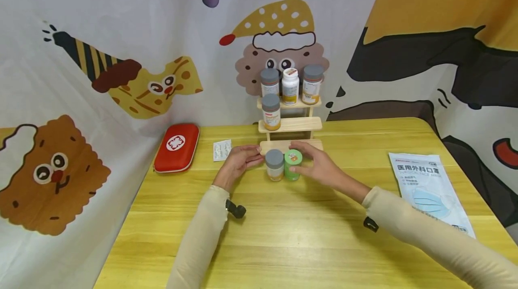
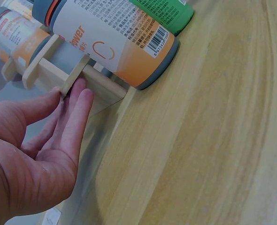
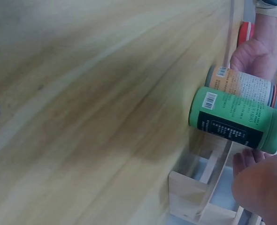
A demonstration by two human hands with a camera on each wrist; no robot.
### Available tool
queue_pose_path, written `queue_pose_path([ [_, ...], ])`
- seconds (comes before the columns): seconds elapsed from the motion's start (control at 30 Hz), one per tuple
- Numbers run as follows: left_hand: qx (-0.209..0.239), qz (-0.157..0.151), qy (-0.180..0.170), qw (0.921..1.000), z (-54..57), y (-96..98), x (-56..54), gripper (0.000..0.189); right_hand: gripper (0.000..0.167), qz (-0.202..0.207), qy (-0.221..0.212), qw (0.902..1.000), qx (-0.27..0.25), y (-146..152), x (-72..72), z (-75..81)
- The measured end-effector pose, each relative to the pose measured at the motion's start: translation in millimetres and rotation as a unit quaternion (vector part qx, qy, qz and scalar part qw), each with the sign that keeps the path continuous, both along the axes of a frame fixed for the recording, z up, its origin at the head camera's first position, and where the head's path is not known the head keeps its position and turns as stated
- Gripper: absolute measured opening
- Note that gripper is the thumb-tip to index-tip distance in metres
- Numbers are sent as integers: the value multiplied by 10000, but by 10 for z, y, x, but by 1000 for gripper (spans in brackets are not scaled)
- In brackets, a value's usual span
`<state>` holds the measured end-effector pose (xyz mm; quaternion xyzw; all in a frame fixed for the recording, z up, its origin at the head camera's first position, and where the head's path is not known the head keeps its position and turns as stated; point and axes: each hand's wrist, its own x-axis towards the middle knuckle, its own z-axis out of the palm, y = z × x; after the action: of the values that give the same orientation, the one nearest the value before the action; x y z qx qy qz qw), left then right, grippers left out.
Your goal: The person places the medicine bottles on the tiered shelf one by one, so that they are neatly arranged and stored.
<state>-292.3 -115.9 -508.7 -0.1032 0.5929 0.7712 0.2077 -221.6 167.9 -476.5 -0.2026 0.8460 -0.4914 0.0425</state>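
My left hand [image 1: 239, 162] pinches the left end of the lowest step of a small wooden tiered rack [image 2: 105, 86] between thumb and fingers. Just in front of the rack, a grey-lidded bottle [image 1: 275, 167] with an orange and white label stands on the table. Right beside it is a green bottle [image 3: 232, 115] with a green lid, also upright on the table. My right hand [image 1: 321, 165] curves round this green bottle, fingers behind the lid and thumb at its front. In the right wrist view, the fingertips show between the bottle and the rack.
Two grey-lidded bottles and a white bottle [image 1: 290, 86] stand on the top step, another grey-lidded bottle [image 1: 271, 113] on the middle one. A red case [image 1: 176, 148] and a blister pack [image 1: 222, 150] lie to the left. At the right is a face mask packet [image 1: 429, 190].
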Motion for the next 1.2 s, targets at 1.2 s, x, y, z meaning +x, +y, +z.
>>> queue_pose_path([
  [1.2,-50,-2,38,10000,-8,4,5,34,66,-118,-50,9998,-133,12,28,-89],
])
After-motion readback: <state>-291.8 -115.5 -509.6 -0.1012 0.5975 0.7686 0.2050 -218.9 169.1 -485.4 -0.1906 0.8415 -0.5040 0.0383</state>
